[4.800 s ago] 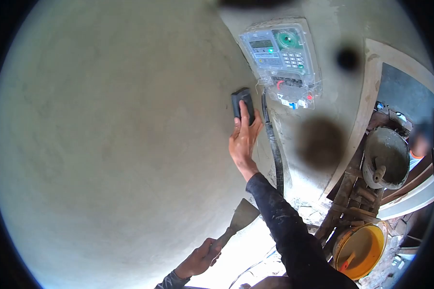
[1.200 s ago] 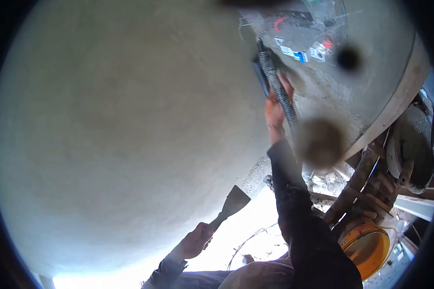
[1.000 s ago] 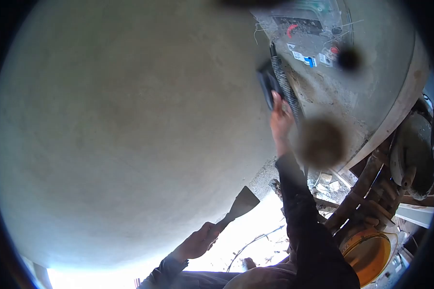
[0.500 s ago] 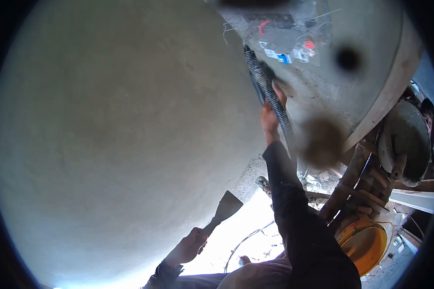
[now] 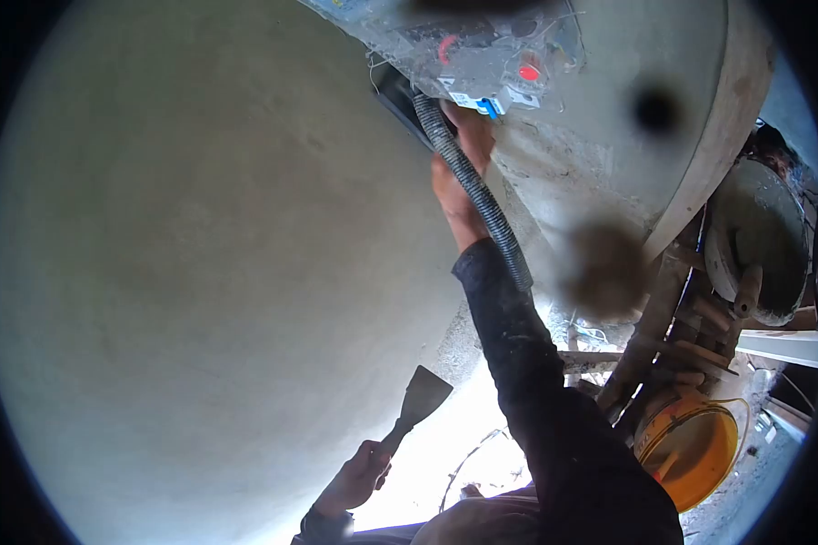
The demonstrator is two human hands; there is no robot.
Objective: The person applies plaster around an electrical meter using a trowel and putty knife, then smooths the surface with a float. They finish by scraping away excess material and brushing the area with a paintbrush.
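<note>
My left hand (image 5: pixel 356 476) is closed around the handle of a putty knife (image 5: pixel 426 396), its broad blade pointing up in front of the plastered wall (image 5: pixel 200 236). Higher up, my right hand (image 5: pixel 462 177) reaches behind a grey corrugated conduit (image 5: pixel 478 193) and grips a dark, flat plastering trowel (image 5: pixel 400 104). The trowel lies along the wall just below a plastic-wrapped electrical box (image 5: pixel 482 68); my hand and the conduit hide part of it. A red button and a blue switch show through the plastic.
At the lower right stands a yellow bucket (image 5: pixel 691 454) with a stick in it. Above it, a round mortar pan (image 5: pixel 759 241) rests by wooden scaffold poles (image 5: pixel 659 318). Rough, unfinished plaster (image 5: pixel 554 163) lies right of the conduit. Dark smudges blur parts of the view.
My right hand and the trowel have moved up and left, closer under the electrical box. The view has shifted a little. My left hand keeps hold of the putty knife.
</note>
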